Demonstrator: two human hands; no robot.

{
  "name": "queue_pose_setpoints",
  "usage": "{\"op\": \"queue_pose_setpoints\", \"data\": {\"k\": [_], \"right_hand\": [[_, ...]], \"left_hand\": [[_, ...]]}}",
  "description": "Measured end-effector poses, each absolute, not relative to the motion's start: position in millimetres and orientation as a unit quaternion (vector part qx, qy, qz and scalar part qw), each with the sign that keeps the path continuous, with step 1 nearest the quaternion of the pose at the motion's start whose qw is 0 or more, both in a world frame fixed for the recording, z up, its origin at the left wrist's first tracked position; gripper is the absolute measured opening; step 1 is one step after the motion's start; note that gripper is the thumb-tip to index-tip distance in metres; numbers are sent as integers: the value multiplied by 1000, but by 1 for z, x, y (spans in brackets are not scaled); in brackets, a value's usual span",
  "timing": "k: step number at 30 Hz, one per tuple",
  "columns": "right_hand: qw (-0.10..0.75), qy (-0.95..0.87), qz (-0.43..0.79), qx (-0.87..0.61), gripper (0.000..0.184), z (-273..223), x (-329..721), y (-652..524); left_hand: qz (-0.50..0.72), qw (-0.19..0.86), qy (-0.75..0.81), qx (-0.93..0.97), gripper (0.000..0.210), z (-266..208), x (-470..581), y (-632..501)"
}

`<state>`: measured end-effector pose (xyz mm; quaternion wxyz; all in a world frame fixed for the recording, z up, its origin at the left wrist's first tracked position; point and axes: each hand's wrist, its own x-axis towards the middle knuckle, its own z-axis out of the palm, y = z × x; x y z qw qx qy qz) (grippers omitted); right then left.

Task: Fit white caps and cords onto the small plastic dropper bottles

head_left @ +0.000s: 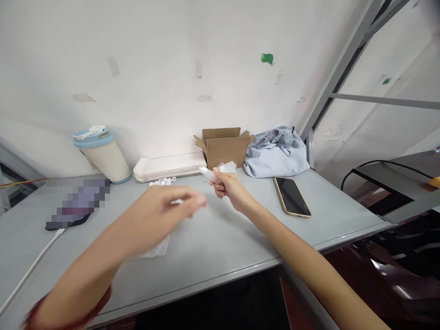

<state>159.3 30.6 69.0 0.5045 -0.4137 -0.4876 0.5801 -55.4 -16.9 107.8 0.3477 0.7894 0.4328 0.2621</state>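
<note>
Pinching a small white squeeze bottle (216,173) in the right hand (229,189) above the tabletop (220,238), nozzle pointing left toward the blurred left hand (165,211), fingers closing on something small, white, unidentifiable.

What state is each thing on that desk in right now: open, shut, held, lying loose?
Right hand: closed on a small white tube.
Small white tube: held above the table, tip pointing left.
Left hand: blurred, raised over the table; grip unclear.
Cardboard box: flaps open.
Phone: lying flat, screen dark.
Cup: upright, lid on.
Blue cloth: crumpled against the wall.
White caps: loose on the table.
</note>
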Motion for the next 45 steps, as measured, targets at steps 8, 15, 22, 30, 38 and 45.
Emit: {"op": "queue_pose_setpoints", "data": {"k": [8, 15, 22, 30, 38, 45], "right_hand": [[413, -583, 567, -410, 45, 59, 144, 22], [367, -648, 515, -424, 47, 53, 141, 24], [385, -743, 306, -453, 28, 51, 142, 22], [383, -620, 538, -423, 40, 51, 148, 28], [288, -750, 188, -565, 29, 48, 157, 39], [202, -784, 106, -577, 22, 53, 179, 51]], "left_hand": [[321, 449, 468, 690, 42, 78, -29, 43], [290, 504, 447, 679, 41, 78, -43, 40], [318, 463, 420, 713, 34, 65, -43, 45], [344, 395, 393, 756, 26, 63, -35, 38], [256, 160, 568, 765, 28, 59, -73, 74], [221, 46, 650, 725, 29, 44, -127, 108]]}}
